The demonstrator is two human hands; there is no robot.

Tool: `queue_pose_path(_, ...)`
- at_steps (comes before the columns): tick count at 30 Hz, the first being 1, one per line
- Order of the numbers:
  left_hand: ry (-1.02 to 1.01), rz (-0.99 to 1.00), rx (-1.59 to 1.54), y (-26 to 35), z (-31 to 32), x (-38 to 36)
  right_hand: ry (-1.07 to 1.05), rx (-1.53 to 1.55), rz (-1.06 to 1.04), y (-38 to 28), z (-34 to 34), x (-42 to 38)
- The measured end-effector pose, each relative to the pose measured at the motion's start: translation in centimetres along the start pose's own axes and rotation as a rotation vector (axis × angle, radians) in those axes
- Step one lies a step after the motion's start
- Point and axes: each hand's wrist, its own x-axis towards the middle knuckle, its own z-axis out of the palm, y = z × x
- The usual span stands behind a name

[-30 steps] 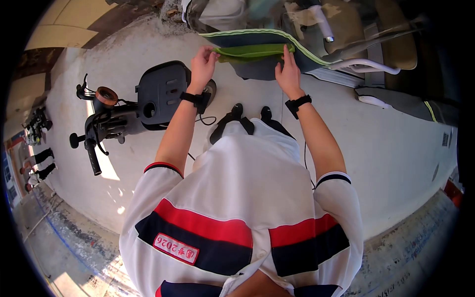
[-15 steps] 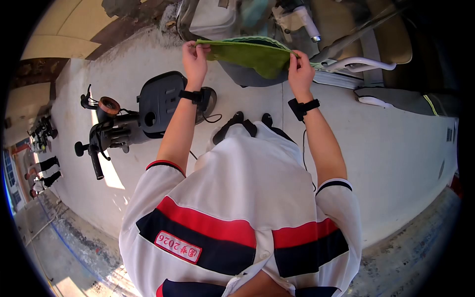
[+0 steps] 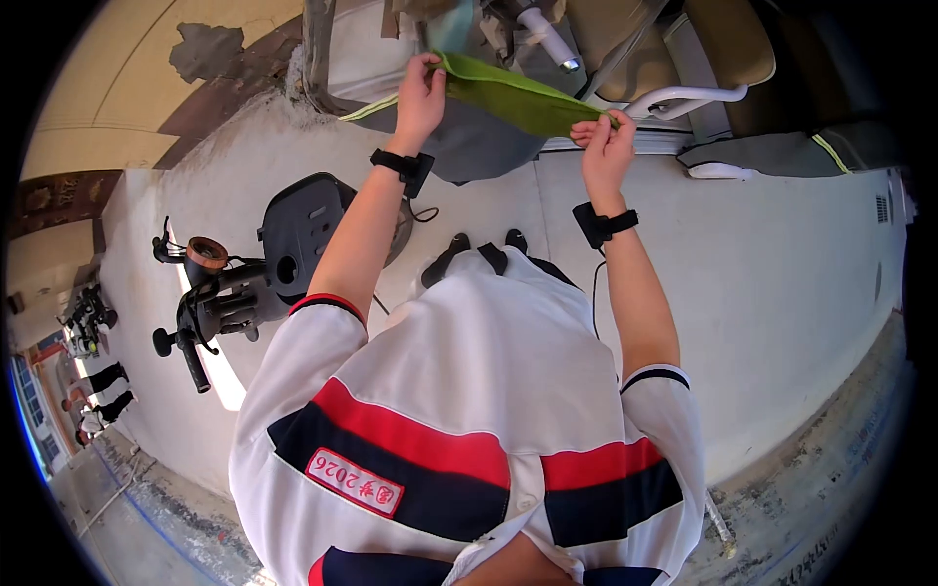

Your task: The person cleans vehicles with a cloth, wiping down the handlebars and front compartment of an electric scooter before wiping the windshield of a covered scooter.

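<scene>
A green cloth (image 3: 513, 96) is stretched between my two hands near the top of the view. My left hand (image 3: 421, 98) pinches its left end, fingers closed on the edge. The other end is gripped by my right hand (image 3: 605, 146), between thumb and fingers. Behind and below the cloth hangs a grey cover (image 3: 479, 146) with a pale reflective strip, draped over the front of a vehicle with a white handlebar grip (image 3: 549, 41). Black straps with small boxes sit on both wrists.
A dark electric scooter (image 3: 308, 230) stands at the left on the pale floor. Tan seats (image 3: 728, 44) and a white curved armrest (image 3: 684, 96) are at the upper right. Two people (image 3: 98, 400) are far off at the left edge. A thin cable hangs from each wrist.
Both hands have shifted to the right, the left one also upward. The cloth now slants down to the right and looks narrower, and more of the grey cover shows.
</scene>
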Motion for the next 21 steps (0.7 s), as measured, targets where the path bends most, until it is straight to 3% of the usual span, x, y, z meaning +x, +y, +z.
queue_pose_path(9,-0.225,0.022,-0.102,3.3,4.8,-1.2,0.036,-0.041,-0.070,-0.2,-1.5,-0.1)
queue_pose_path(13,-0.442,0.166,-0.079,5.2,6.3,-2.7,0.030,-0.020,-0.084,-0.1,-1.5,0.3)
queue_pose_path(16,-0.429,0.292,0.052,6.6,6.7,-2.8,0.013,-0.005,-0.084,-0.4,-1.4,0.4)
queue_pose_path(21,-0.138,0.156,-0.072,7.3,5.5,-1.1,-0.016,0.047,-0.108,-0.9,-1.1,0.8)
